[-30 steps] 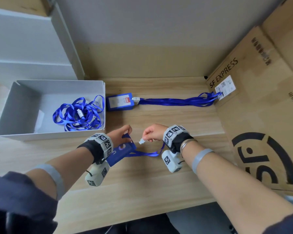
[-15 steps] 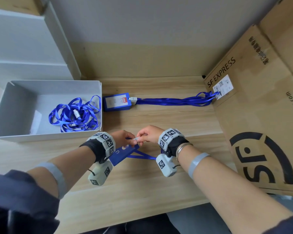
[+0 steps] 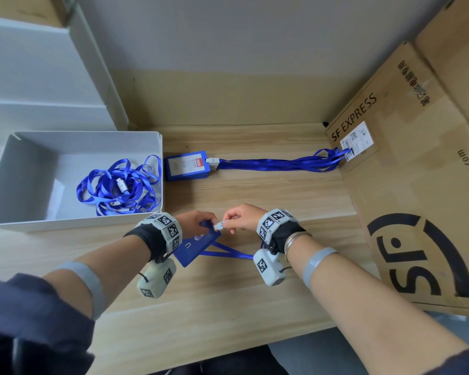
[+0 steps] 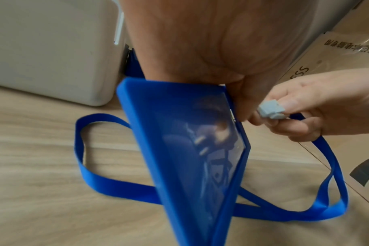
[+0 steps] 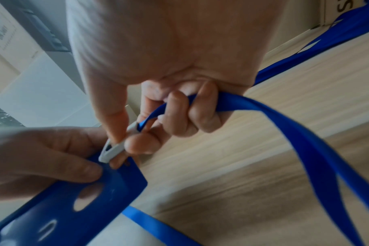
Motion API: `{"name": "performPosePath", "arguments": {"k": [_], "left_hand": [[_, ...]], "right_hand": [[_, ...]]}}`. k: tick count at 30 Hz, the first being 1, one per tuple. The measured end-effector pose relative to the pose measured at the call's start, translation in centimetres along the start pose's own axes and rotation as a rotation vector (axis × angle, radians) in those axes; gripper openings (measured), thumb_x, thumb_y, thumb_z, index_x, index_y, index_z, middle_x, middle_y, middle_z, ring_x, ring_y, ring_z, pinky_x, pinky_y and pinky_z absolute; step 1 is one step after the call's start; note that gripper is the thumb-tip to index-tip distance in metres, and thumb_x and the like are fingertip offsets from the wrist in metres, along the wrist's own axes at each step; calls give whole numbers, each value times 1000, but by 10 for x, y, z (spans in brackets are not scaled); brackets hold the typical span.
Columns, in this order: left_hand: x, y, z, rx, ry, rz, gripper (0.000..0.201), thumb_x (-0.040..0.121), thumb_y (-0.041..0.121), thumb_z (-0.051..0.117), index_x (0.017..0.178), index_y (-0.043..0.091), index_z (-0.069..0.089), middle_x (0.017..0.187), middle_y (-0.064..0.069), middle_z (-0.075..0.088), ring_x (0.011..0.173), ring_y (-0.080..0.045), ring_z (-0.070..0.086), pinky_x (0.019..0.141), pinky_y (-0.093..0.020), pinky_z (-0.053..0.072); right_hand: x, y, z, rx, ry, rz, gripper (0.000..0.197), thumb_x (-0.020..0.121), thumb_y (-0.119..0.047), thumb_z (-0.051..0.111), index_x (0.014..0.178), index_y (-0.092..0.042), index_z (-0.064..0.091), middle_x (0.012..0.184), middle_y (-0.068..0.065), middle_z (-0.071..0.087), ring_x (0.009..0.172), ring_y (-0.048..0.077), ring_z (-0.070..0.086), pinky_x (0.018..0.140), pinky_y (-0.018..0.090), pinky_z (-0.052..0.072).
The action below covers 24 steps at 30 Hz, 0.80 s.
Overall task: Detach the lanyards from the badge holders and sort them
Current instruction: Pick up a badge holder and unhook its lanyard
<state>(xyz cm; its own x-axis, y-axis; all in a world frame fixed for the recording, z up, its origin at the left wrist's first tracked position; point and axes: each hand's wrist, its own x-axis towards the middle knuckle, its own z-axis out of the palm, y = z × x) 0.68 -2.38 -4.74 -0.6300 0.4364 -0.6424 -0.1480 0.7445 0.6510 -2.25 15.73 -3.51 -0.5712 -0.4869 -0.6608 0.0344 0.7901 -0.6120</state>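
My left hand grips a blue badge holder by its top end and keeps it tilted above the wooden table. The holder fills the left wrist view. My right hand pinches the white clip of a blue lanyard between thumb and forefinger. The clip touches the holder's top edge beside my left thumb; I cannot tell whether it is hooked on. The strap runs through my right fingers and loops down onto the table.
A white bin at the left holds a heap of loose blue lanyards. Behind my hands lies a stack of badge holders with lanyards stretched right to a large cardboard box. Grey shelving stands at the back left.
My hands have drawn together. The clip, held a little apart from the holder a second ago, is now against the holder's top edge.
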Motion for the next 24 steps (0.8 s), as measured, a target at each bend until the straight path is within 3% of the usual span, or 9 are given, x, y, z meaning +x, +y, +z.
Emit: {"name": "performPosePath", "arguments": {"k": [2,4,7,9,11,14,16,19,24], "left_hand": [[0,-2,-2,7,23,-10,40,84,-9,39,94,30,42,63,2,50,51,-3,49,56,-12,40],[-3,-4,-4,-26,46,-20,44,84,-6,44,98,35,36,61,1,52,56,-12,49,63,-20,42],[-4,-8,-6,-88,81,-34,33,87,4,53,90,34,39,67,-3,61,58,-13,55,62,-20,43],[-3,-8,-7,-39,94,-79,16,87,13,59,97,22,50,81,-7,63,71,-19,55,66,-23,42],[-2,-8,-7,43,103,-97,21,87,21,61,105,11,57,88,-6,59,79,-20,52,70,-26,40],[-3,-4,-7,33,103,-83,8,88,23,60,83,18,54,78,-3,55,75,-20,48,58,-20,35],[-3,-2,-6,13,117,-71,14,89,23,58,76,21,52,70,1,53,71,-18,46,54,-15,33],[-3,-2,-4,-8,123,-72,9,89,23,58,82,20,53,70,2,54,73,-19,49,57,-20,34],[-4,-2,-3,-40,111,-46,20,89,22,58,72,30,50,72,-2,60,68,-18,53,59,-20,38]], "right_hand": [[-1,3,1,6,0,4,19,88,-33,59,70,-29,58,60,-10,57,51,7,36,53,22,30],[-1,5,2,26,10,20,20,88,-35,59,69,-30,58,60,-10,56,53,7,39,55,22,31],[2,10,5,86,89,49,19,88,-33,60,71,-25,58,61,-9,58,50,5,42,53,19,33],[4,12,6,163,105,56,18,91,-24,55,74,-22,57,67,-6,63,40,2,39,49,18,34],[5,14,8,223,85,48,13,92,-15,52,81,-19,58,78,2,67,36,1,39,48,15,36],[9,14,14,232,55,29,20,93,-10,49,107,-18,61,88,14,67,34,0,43,54,11,40],[13,15,19,211,51,40,31,95,-8,46,122,-14,58,90,10,64,34,0,43,54,9,39],[19,14,25,199,51,39,31,95,-8,45,124,-8,56,95,7,60,33,0,40,50,10,37],[15,10,25,194,49,13,29,94,-6,44,120,-6,58,86,6,58,42,7,38,52,17,34]]}}
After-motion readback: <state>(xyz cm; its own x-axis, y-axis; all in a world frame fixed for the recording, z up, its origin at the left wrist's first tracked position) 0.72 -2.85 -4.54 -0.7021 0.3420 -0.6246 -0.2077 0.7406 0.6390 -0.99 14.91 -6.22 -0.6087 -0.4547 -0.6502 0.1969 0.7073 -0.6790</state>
